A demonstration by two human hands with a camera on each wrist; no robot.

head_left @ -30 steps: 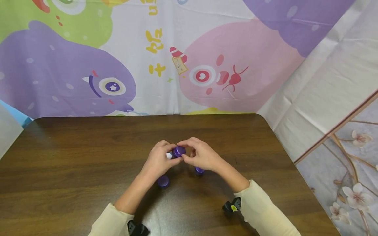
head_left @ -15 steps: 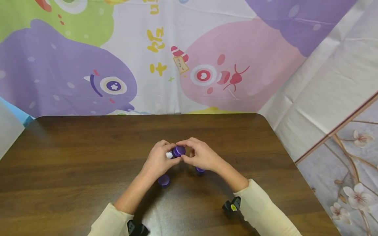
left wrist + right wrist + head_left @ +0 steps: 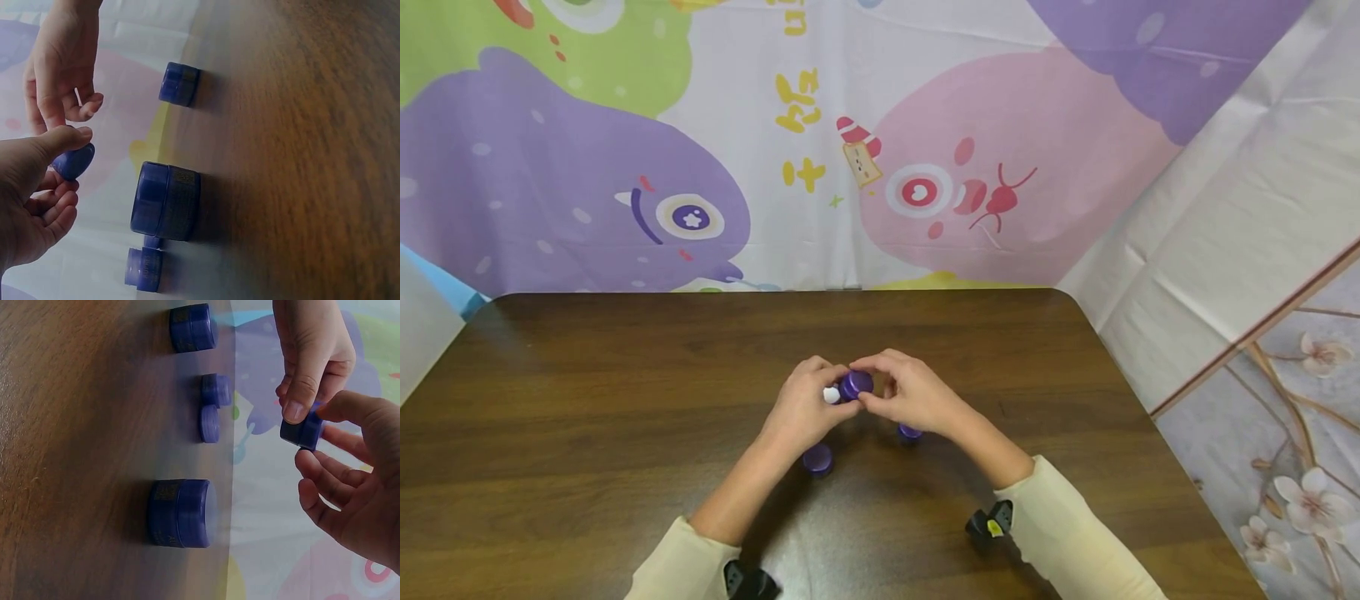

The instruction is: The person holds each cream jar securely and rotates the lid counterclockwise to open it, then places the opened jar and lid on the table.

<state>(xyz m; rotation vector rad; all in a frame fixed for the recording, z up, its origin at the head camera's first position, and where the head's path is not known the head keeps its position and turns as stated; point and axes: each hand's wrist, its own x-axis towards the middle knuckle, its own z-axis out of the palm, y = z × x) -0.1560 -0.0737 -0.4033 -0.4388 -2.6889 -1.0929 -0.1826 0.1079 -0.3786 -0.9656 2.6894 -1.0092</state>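
Both hands meet over a small purple jar (image 3: 856,385), lifted above the table. My left hand (image 3: 801,408) pinches the jar's body between thumb and fingers, with the thumb (image 3: 296,411) plain in the right wrist view. From the other side, my right hand (image 3: 912,392) pinches the lid end (image 3: 312,429) with thumb and index finger; its other fingers are bent loosely. A small white patch (image 3: 831,395) shows between the left thumb and index finger; its kind cannot be told. Two larger-looking purple lidded jars, one left (image 3: 817,459) and one right (image 3: 910,432), stand nearer the person.
Farther back in the right wrist view are two small purple pieces, one jar-like (image 3: 215,389) and one lid-like (image 3: 210,424), close together. The brown wooden table (image 3: 625,375) ends at a cartoon-printed cloth (image 3: 805,250). Black wrist cameras (image 3: 988,525) sit at the sleeves.
Both hands keep the same hold on the jar in nearly the same place. The jar's top shifts only very slightly, and the head view drifts a little.
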